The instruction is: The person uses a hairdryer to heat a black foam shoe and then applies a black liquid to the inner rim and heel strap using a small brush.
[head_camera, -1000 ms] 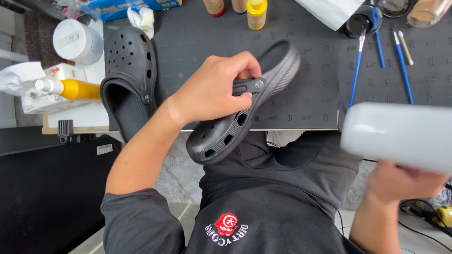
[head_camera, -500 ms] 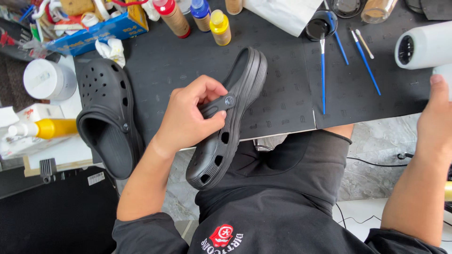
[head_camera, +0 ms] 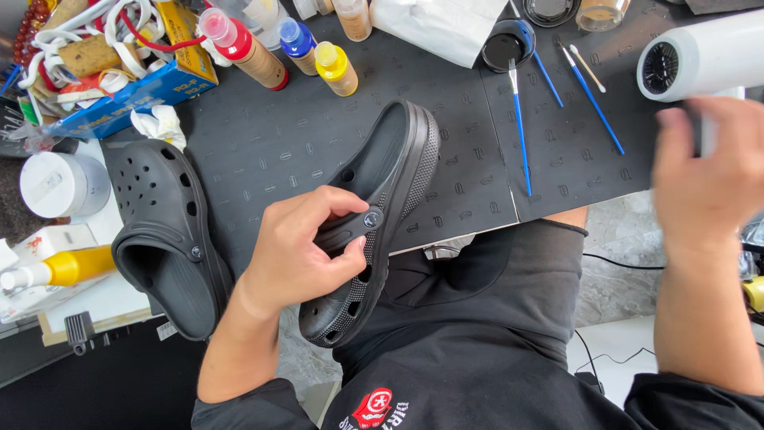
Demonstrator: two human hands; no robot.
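While the dark work mat [head_camera: 270, 151] spreads over most of the table, we hold a black clog [head_camera: 382, 207] tilted on its side above the mat's near edge, toe end down toward our lap. Our left hand [head_camera: 298, 255] wraps around its middle, fingers closed on the heel strap and thumb pressed near the strap's rivet. A second black clog [head_camera: 163, 231] lies flat on the mat's left edge, well apart from the held one. At the upper right, our right hand [head_camera: 712, 179] grips the handle of a white hair dryer [head_camera: 700, 52], fingers curled shut around it, though motion blur softens them. Blue-handled paintbrushes [head_camera: 521, 135] lie on the mat between the clog and the dryer. Small paint bottles [head_camera: 334, 68] in red, blue and yellow stand at the mat's far edge.
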